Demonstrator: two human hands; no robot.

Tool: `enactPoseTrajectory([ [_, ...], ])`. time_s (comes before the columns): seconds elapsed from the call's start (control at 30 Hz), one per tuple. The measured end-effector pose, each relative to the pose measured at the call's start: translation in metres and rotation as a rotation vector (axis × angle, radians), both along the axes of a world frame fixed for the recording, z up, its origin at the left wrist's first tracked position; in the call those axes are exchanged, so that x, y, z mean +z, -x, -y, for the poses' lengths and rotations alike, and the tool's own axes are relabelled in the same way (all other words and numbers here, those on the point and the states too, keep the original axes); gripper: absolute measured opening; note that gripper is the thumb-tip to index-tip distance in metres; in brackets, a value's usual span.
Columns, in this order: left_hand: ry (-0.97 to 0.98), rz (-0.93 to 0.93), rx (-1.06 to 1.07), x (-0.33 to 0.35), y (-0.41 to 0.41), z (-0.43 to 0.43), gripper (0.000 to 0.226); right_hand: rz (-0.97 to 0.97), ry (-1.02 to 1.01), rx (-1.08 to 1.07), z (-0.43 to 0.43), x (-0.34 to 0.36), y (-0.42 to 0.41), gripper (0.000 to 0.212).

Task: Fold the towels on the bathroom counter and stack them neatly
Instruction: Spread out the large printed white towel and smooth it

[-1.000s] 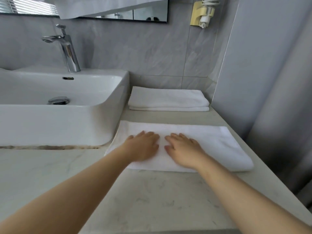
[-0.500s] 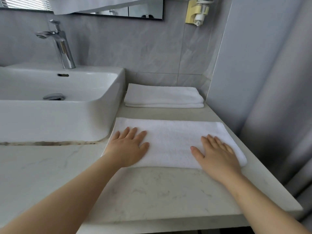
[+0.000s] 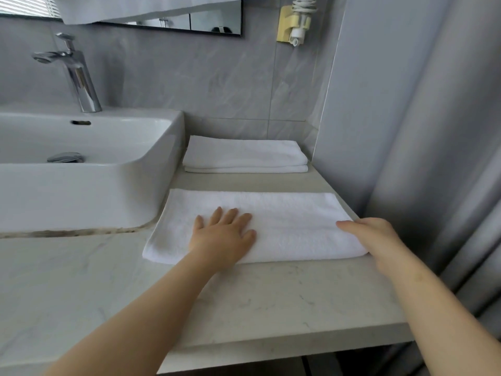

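Note:
A white towel (image 3: 287, 221), folded into a long strip, lies flat on the marble counter (image 3: 244, 299) to the right of the sink. My left hand (image 3: 225, 234) presses flat on its left half with fingers spread. My right hand (image 3: 371, 234) is at the towel's right end, thumb lying on top and the fingers curled over the edge out of sight. Behind it, against the wall, a second white towel (image 3: 244, 154) sits folded into a neat rectangle.
A white basin (image 3: 89, 191) with a chrome tap (image 3: 78, 77) stands to the left, touching the towel's far left corner. A grey wall panel (image 3: 379, 131) closes the right side. The counter's front edge (image 3: 298, 346) runs below my forearms. A hairdryer holder (image 3: 294, 23) hangs on the tiles.
Both hands slid apart from the towel's middle. The left one has since come back a little toward the centre; the right one reached the right end and curled over its edge.

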State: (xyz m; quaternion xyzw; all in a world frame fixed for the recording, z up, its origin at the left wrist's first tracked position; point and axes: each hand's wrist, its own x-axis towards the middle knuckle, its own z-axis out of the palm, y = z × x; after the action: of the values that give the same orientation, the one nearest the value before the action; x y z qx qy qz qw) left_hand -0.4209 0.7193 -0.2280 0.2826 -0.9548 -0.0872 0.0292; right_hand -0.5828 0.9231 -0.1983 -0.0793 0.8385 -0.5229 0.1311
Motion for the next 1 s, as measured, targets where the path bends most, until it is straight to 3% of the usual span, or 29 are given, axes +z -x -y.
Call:
enactPoseTrajectory([
  [0.13,0.002,0.002,0.008,-0.002,0.0,-0.001,0.054,0.06,0.003,0.104,0.0,0.007,-0.002,0.023],
  [0.2,0.005,-0.001,0.011,-0.002,0.0,-0.001,0.054,0.041,0.097,0.124,-0.001,0.007,-0.002,0.011],
  [0.3,0.007,-0.006,0.011,-0.003,0.001,0.0,0.054,-0.013,0.32,0.046,-0.003,0.007,0.001,0.011],
  [0.37,0.006,-0.007,0.013,-0.003,0.001,-0.001,0.054,-0.008,0.363,0.075,-0.003,0.007,0.002,0.023],
  [0.47,0.008,-0.001,0.015,-0.004,0.0,-0.001,0.054,-0.024,0.178,0.213,-0.008,0.0,0.004,0.04],
  [0.63,-0.018,0.017,0.007,-0.001,-0.003,0.001,0.055,-0.125,-0.061,0.22,-0.012,-0.002,0.004,0.057],
  [0.73,-0.067,0.071,-0.001,0.004,-0.002,0.002,0.054,-0.507,-0.567,0.154,-0.002,0.005,-0.004,0.057],
  [0.77,-0.101,0.09,-0.001,0.01,0.001,0.002,0.053,-0.685,-0.606,0.095,0.005,0.008,-0.011,0.055],
  [0.83,-0.191,0.079,0.021,0.022,0.008,0.005,0.047,-0.866,-0.431,0.162,0.031,0.013,-0.031,0.048],
  [0.9,-0.206,-0.009,0.066,0.025,0.009,0.008,0.043,-0.799,-0.321,0.453,0.061,0.007,-0.053,0.043],
  [1.0,-0.036,-0.067,0.023,0.009,-0.007,0.012,0.044,-0.659,-0.614,0.687,0.086,-0.019,-0.06,0.048],
])
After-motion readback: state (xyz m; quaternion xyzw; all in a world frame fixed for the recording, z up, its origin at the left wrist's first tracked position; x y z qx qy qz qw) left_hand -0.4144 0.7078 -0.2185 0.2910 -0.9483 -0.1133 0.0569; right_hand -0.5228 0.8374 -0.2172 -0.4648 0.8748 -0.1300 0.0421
